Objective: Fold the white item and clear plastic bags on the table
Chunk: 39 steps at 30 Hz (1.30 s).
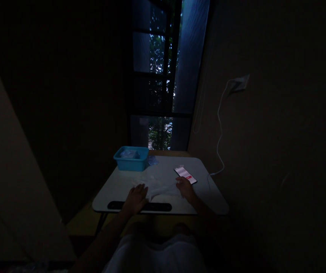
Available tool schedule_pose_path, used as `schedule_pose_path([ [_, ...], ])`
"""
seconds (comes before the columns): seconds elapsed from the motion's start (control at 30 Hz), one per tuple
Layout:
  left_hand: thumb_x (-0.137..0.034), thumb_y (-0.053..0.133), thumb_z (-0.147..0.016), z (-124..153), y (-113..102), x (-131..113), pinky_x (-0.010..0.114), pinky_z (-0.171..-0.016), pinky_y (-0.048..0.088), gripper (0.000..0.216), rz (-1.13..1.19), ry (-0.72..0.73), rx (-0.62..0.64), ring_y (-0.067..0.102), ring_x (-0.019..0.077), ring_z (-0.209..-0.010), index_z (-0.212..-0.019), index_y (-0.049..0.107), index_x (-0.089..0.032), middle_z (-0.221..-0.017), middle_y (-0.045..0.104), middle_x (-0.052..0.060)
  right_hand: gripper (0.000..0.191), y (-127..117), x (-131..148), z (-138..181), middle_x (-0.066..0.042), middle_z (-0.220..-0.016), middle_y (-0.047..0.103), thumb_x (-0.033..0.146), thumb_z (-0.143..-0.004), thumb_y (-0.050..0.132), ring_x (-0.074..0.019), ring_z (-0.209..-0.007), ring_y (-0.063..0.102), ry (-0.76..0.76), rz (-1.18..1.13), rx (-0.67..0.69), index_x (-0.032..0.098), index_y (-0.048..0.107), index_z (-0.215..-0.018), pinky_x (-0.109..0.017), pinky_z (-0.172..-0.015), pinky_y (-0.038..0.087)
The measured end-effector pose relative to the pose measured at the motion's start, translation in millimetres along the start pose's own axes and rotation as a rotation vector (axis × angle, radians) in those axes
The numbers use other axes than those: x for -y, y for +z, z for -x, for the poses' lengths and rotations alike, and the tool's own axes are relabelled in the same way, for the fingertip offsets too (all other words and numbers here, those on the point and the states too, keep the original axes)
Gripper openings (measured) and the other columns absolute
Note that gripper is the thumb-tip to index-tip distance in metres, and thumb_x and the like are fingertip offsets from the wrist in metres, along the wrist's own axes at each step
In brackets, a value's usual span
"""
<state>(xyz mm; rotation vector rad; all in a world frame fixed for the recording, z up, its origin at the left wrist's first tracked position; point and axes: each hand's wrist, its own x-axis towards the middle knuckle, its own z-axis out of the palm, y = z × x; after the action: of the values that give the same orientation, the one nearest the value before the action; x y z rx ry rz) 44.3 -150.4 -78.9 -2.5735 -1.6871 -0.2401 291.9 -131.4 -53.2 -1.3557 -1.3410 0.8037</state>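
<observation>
The room is dark. A pale sheet, thin plastic or cloth [159, 184], lies on a small white table [214, 201]. My left hand [136, 198] rests flat on the sheet's left end with fingers stretched forward. My right hand [185, 187] lies on the sheet's right end, fingers curled down onto it; whether it pinches the sheet is too dim to see. A lit phone [185, 174] lies just beyond my right hand.
A blue plastic tub [131, 158] holding something pale stands at the table's far left corner, with a small clear packet [153, 160] beside it. A white charger cable [220, 129] hangs from a wall socket on the right. A window is behind the table.
</observation>
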Motion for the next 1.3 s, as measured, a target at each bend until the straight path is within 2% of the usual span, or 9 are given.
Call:
schedule_pose_path([
  [0.2,-0.025,0.042,-0.077,0.0,1.2,1.0,0.043,-0.099,0.024,0.047,0.011,-0.017,-0.024,0.028,0.0258,-0.124,-0.124,0.041,-0.018,-0.136,0.032,0.012,0.025,-9.9,-10.7,4.1,0.004,-0.058,0.05,0.018,-0.054,0.047,-0.0068,-0.04,0.04,0.106,-0.069,0.041,0.016,0.052,-0.079,-0.02,-0.039,0.033],
  [0.4,-0.019,0.04,-0.077,2.1,-1.3,1.9,0.041,-0.097,0.027,0.042,0.011,-0.011,-0.097,0.033,0.0248,-0.121,-0.119,0.048,-0.015,-0.131,0.039,0.013,0.024,-16.3,-15.1,1.2,0.002,-0.06,0.052,0.017,-0.056,0.045,-0.0124,-0.056,0.051,-0.056,-0.02,-0.005,0.017,0.054,-0.078,-0.024,-0.052,0.042],
  [0.6,-0.031,0.042,-0.077,1.1,-4.7,-1.9,0.043,-0.098,0.025,0.05,-0.016,-0.042,-0.012,0.03,0.0278,-0.123,-0.123,0.042,-0.013,-0.134,0.035,0.015,0.027,-10.5,2.9,-3.7,-0.002,-0.072,0.056,0.014,-0.059,0.039,-0.0139,-0.069,0.054,-0.149,0.024,-0.069,0.017,0.054,-0.082,-0.025,-0.062,0.045],
  [0.73,-0.041,0.041,-0.077,-1.8,-2.5,-2.5,0.047,-0.098,0.022,0.057,-0.032,-0.089,0.027,0.024,0.0305,-0.126,-0.126,0.037,-0.013,-0.137,0.028,0.017,0.033,-11.8,2.9,0.7,-0.001,-0.071,0.055,0.01,-0.055,0.039,-0.0134,-0.067,0.054,-0.103,0.083,0.004,0.016,0.054,-0.085,-0.026,-0.063,0.046],
  [0.8,-0.044,0.04,-0.077,-2.6,-2.1,-2.5,0.048,-0.098,0.02,0.059,-0.029,-0.095,0.04,0.022,0.0314,-0.126,-0.127,0.036,-0.012,-0.137,0.026,0.018,0.035,-13.2,-3.9,5.4,-0.001,-0.076,0.056,0.008,-0.055,0.039,-0.0136,-0.072,0.055,-0.103,0.115,0.042,0.016,0.054,-0.085,-0.027,-0.068,0.046],
  [0.93,-0.037,0.04,-0.078,-3.3,-1.0,-0.8,0.05,-0.097,0.021,0.055,-0.02,-0.09,0.035,0.023,0.0314,-0.126,-0.127,0.035,-0.013,-0.137,0.027,0.018,0.039,-14.0,-20.4,15.6,-0.003,-0.09,0.058,0.004,-0.052,0.039,-0.0152,-0.089,0.055,-0.108,0.202,0.107,0.019,0.054,-0.085,-0.028,-0.077,0.045],
  [1.03,-0.027,0.043,-0.074,-3.8,2.2,3.0,0.047,-0.097,0.023,0.054,0.0,-0.079,-0.006,0.025,0.0287,-0.125,-0.127,0.036,-0.015,-0.137,0.028,0.015,0.04,-11.8,-25.5,21.2,-0.001,-0.085,0.059,0.005,-0.052,0.043,-0.0147,-0.081,0.056,-0.084,0.24,0.134,0.019,0.054,-0.088,-0.027,-0.072,0.046],
  [1.17,-0.017,0.045,-0.069,-4.7,8.0,10.8,0.04,-0.099,0.026,0.052,0.079,-0.042,-0.14,0.031,0.0227,-0.123,-0.121,0.044,-0.017,-0.133,0.038,0.01,0.032,-5.6,-21.1,22.9,0.004,-0.061,0.053,0.016,-0.063,0.048,-0.0117,-0.057,0.053,0.002,0.196,0.13,0.018,0.052,-0.094,-0.022,-0.053,0.044],
  [1.3,-0.017,0.045,-0.066,-7.3,7.0,17.4,0.036,-0.095,0.033,0.04,0.205,-0.069,-0.307,0.046,0.02,-0.109,-0.105,0.055,-0.02,-0.118,0.053,0.006,0.026,0.1,-13.4,18.3,0.002,-0.064,0.056,0.027,-0.07,0.045,-0.0102,-0.048,0.052,0.109,0.072,0.093,0.016,0.055,-0.091,-0.02,-0.042,0.039],
])
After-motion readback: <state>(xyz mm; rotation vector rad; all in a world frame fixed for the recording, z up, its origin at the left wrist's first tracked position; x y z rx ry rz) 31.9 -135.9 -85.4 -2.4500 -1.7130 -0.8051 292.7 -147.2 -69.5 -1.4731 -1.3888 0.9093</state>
